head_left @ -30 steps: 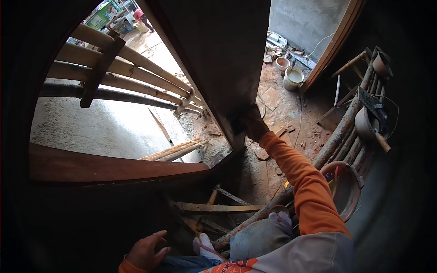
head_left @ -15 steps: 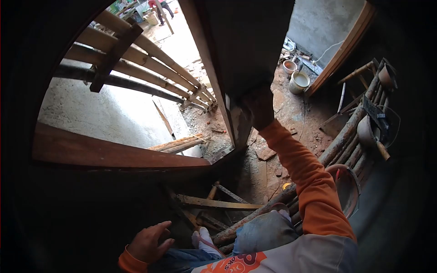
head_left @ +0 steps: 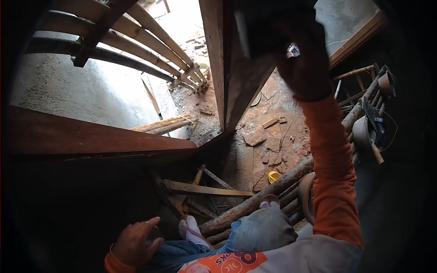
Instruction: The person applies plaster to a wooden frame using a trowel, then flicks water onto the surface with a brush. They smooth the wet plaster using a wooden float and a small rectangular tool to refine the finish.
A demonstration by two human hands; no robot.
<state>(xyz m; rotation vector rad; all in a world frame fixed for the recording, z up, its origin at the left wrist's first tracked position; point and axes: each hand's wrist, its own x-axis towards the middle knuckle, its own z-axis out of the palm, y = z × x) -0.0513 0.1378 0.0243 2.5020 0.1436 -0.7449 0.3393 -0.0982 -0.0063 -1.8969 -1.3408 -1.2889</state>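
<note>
My right hand (head_left: pixel 302 68), on a raised arm in an orange sleeve, is closed around a dark flat tool with a pale straight edge (head_left: pixel 242 34). Its exact kind is lost in the shadow. The tool overlaps the upper part of the dark wall strip (head_left: pixel 248 75) between the window opening and the doorway. Low on the left, my left hand (head_left: pixel 134 241) hangs open beside my jeans, fingers apart and holding nothing. My feet are on or close over a platform of rough poles (head_left: pixel 255 209).
Left of the wall strip is a wooden window frame (head_left: pixel 100 132), with bamboo slats (head_left: pixel 150 57) beyond. A yellow cup (head_left: pixel 274 177) lies on the rubble-strewn floor. On the poles at right are a bowl (head_left: pixel 361 132) and a wooden-handled tool (head_left: pixel 377 154). A wooden trestle (head_left: pixel 207 188) stands below.
My right hand has moved up and right along the wall strip with the flat tool. The view has shifted, and more of the yellow cup shows. My left hand stays open by my leg.
</note>
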